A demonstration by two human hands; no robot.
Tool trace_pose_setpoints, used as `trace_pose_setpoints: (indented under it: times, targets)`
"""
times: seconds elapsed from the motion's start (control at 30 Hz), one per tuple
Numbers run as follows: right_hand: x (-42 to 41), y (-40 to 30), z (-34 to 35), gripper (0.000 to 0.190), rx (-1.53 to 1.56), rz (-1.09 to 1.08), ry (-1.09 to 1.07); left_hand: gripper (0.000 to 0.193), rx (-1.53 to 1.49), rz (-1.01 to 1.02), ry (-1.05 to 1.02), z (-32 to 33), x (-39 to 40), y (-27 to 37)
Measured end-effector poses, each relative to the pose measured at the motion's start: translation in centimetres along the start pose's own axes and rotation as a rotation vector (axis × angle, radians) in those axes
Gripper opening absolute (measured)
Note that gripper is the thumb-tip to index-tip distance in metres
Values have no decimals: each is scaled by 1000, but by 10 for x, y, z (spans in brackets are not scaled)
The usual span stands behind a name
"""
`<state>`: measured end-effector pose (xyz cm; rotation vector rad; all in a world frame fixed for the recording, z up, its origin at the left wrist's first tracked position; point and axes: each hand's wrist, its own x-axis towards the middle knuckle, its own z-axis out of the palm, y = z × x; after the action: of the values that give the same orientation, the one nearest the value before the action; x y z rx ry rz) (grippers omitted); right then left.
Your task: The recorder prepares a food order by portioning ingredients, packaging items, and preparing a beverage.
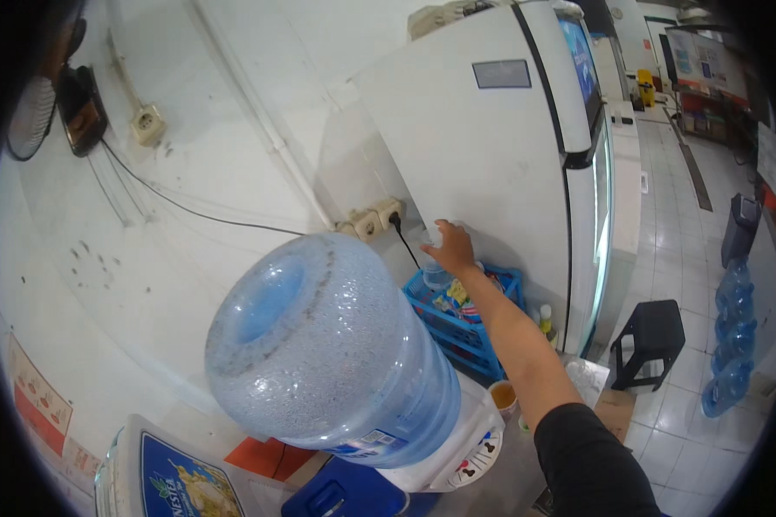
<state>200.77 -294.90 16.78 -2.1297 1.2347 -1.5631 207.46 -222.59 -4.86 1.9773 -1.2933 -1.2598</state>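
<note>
My right hand [454, 249] reaches over a blue plastic basket [472, 316], thumb and fingers apart and curved. At its fingers is clear plastic ware [432, 238], perhaps a cup or jar; whether the hand grips it is unclear. A clear plastic container [436, 276] stands in the basket below, beside colourful packets [458, 294]. My left hand is out of view. Before me a large blue water jug [336, 349] sits upside down on a white water dispenser [446, 462].
A tall white refrigerator [465, 148] stands behind the basket. A plug sits in the wall sockets [368, 223]. A cup of amber liquid [503, 395] is beside the dispenser. On the tiled floor are a black stool [653, 333] and blue water jugs [734, 336].
</note>
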Motion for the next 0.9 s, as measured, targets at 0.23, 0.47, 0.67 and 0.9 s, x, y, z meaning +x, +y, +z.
trace_pose_setpoints:
  times: [0.23,0.47,0.67,0.9]
  targets:
    - [-12,-15,-92,64,465,143,270,23,624,234,283,-7,-15,61]
    - [-267,-46,-201,46,1243,237,-209,28,-9,138,398,-24,-22,141]
    - [-426,-215,-232,52,1407,613,-1039,93,-583,578,384,-51,-16,207]
    - [-403,-297,-130,64,431,-531,-1334,88,-658,444,876,-45,-90,102]
